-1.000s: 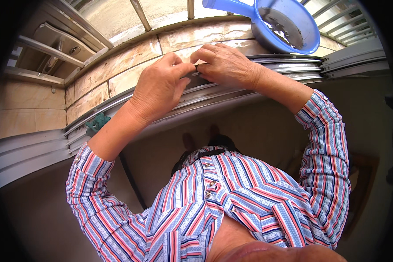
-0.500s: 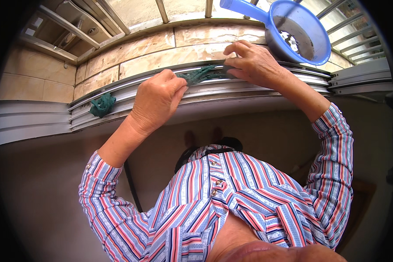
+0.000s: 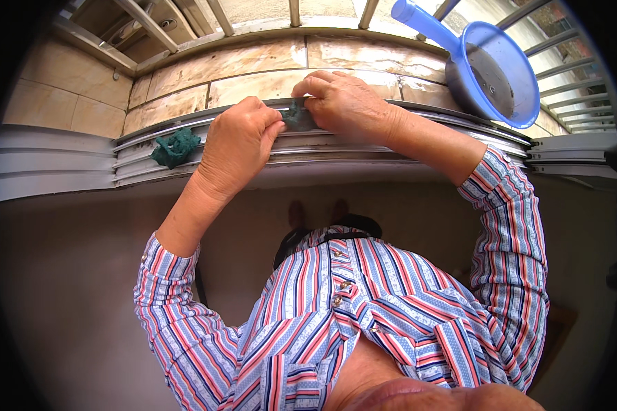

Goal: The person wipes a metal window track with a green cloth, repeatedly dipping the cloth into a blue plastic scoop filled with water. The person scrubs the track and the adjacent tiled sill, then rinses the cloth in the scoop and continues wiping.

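A dark green mesh cloth (image 3: 295,116) bridges the short gap between my two hands, over the metal window track (image 3: 336,142). My left hand (image 3: 241,140) has its fingers closed on one end of it. The other end is pinched by my right hand (image 3: 343,101), whose fingers are curled near the sill. To the left, a second bunched piece of green mesh (image 3: 176,147) lies on the track rails, apart from both hands. The fingertips and the ends of the cloth are partly hidden.
A blue long-handled dipper (image 3: 530,77) with dark water in it stands on the tiled sill (image 3: 257,87) at the right. Metal bars (image 3: 295,12) run along the sill's far side. White frame sides (image 3: 51,161) close off the track's left end.
My right hand has moved left, closer to my left hand, and the cloth between them has shortened and bunched. The whole view has shifted slightly.
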### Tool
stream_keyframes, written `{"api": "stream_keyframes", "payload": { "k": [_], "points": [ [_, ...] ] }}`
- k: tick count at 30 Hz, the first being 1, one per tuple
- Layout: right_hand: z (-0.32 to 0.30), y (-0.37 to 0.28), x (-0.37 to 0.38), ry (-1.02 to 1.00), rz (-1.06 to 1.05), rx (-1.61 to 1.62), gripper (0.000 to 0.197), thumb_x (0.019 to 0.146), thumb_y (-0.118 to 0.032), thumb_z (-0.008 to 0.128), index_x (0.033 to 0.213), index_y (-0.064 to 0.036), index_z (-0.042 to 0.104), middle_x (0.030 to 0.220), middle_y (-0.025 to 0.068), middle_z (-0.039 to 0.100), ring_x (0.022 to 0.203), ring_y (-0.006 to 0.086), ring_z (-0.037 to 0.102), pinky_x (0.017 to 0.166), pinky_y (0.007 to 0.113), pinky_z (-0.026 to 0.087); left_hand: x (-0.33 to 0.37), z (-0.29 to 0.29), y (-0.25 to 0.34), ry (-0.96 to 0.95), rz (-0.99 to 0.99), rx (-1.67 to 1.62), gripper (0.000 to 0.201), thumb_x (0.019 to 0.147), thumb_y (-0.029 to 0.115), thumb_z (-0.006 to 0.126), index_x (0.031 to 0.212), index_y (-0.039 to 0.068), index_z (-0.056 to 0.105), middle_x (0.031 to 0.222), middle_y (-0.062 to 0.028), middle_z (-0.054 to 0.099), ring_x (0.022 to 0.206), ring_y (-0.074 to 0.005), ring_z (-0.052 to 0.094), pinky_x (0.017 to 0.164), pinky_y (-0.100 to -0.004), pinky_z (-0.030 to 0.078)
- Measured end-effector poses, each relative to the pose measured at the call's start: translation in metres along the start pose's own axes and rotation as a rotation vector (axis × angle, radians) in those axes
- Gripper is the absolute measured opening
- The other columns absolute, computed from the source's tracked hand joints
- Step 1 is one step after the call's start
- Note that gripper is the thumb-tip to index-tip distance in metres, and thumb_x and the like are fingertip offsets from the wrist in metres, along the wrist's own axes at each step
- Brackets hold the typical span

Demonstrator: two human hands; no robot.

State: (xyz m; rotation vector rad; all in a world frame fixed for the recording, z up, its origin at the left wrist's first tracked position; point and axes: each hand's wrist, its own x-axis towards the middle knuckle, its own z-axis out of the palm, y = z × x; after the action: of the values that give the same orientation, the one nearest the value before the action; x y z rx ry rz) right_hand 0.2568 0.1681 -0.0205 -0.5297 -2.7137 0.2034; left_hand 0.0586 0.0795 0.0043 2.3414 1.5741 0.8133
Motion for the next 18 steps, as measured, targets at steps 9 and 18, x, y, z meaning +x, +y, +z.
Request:
{"api": "stream_keyframes", "payload": {
  "k": [9,18],
  "points": [
    [0.031,-0.025,0.056,-0.012,-0.155,-0.032,0.011,0.076,-0.009,0.061,0.072,-0.0007,0.066,0.116,0.0082,0.061,0.112,0.0239,0.054,0.093,0.038,0.042,-0.026,-0.024,-0.057,0.019,0.061,0.421,0.009,0.076,0.011,0.073,0.08,0.008,0.065,0.078,-0.0079,0.059,0.078,-0.0284,0.061,0.07,-0.0395,0.048],
    [0.057,-0.04,0.107,-0.043,-0.053,-0.161,0.015,0.076,-0.013,0.058,0.076,-0.0036,0.071,0.114,0.0067,0.063,0.111,0.0221,0.054,0.094,0.038,0.041,-0.01,-0.044,-0.085,-0.033,0.006,0.415,0.013,0.076,0.004,0.064,0.088,0.006,0.069,0.08,-0.0127,0.066,0.08,-0.0314,0.066,0.073,-0.0421,0.053]
  ]
}}
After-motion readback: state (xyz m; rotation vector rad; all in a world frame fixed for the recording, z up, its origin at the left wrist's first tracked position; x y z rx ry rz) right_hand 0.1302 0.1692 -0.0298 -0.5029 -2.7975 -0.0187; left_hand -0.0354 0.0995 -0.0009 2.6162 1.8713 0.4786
